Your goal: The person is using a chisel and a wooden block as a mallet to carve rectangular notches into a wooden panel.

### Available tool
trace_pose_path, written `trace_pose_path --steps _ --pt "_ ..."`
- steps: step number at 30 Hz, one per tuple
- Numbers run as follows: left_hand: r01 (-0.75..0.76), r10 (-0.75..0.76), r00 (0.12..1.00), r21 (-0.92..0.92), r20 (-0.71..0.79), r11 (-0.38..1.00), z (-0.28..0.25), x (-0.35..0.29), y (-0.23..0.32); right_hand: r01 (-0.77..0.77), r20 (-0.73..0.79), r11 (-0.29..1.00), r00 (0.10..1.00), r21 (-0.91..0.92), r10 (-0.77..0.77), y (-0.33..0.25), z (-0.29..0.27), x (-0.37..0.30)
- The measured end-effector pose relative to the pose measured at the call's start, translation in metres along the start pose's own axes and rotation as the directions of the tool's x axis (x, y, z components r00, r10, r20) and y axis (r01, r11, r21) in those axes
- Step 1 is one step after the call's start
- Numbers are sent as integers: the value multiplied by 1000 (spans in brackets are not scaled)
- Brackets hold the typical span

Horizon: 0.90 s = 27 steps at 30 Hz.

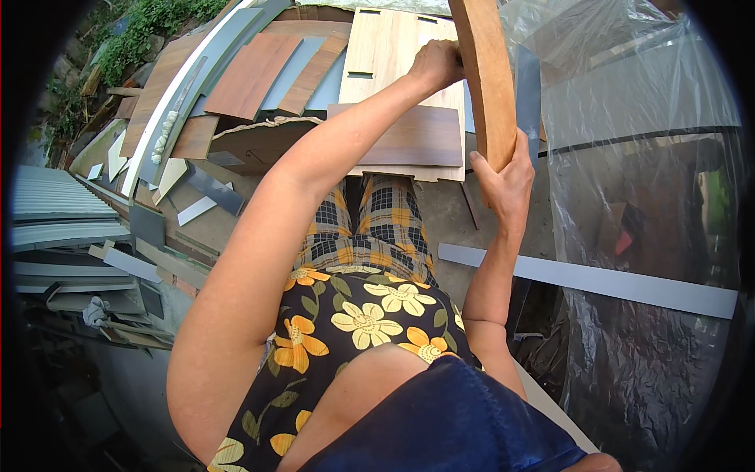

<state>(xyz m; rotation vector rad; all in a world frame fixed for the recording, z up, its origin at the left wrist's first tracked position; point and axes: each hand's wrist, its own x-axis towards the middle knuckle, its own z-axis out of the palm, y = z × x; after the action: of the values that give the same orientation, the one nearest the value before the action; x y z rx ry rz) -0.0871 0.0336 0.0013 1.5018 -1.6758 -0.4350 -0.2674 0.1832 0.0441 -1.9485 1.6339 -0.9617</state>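
Nearest, just past the floral top [370,318], we are seeing the right hand [507,177] holding the lower end of a squared timber beam [487,86], its thumb lying along one edge. The beam is running from that hand past the picture's upper edge, so its other end is lying out of view. We are judging it fairly heavy, stiff and hardly fragile, its bare grain offering decent friction but perhaps splinters at the corners. We are favouring a hold across its broad sides, one hand low and another well up, since a single low grip is probably leaving it top-heavy. Farther up, the left hand [436,64] is sitting clenched close beside the beam; its fingertips are escaping our sight, so we cannot tell what it is gripping. Beyond, a brown wood-grain panel [417,138] is lying over a pale slotted board [377,39].
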Motion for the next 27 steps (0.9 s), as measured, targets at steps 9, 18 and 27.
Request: trace_pose_path --steps 9,18,27 --pt "9 -22 995 126 100 992 1 9 2 -81 75 997 994 5 80 -4 -10 1" --pt "38 -62 979 126 195 991 -8 5 17 -81 51 996 996 23 80 2 -9 -5" --pt "20 -37 968 69 247 997 -8 13 -5 -76 70 996 995 37 73 -1 -3 -1"
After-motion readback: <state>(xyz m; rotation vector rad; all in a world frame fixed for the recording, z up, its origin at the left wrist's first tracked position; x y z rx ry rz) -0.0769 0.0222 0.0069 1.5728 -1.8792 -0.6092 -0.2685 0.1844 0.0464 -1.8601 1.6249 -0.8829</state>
